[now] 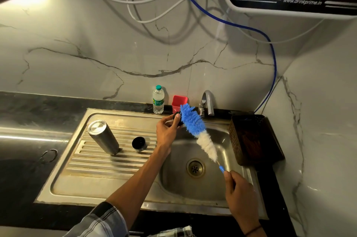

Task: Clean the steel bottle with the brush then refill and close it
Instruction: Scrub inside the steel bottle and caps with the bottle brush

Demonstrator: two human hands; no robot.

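Behind brush (195, 126), left hand (167, 134) grips half-hidden dark item

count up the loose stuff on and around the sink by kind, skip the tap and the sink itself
Bottles: 2 (steel bottle, plastic water bottle)
Caps or lids: 2 (black cap on the drainboard, dark piece in the left hand)
Brushes: 1 (brush, right hand holding it)
Containers: 2 (red cup, dark basket)
Total: 7
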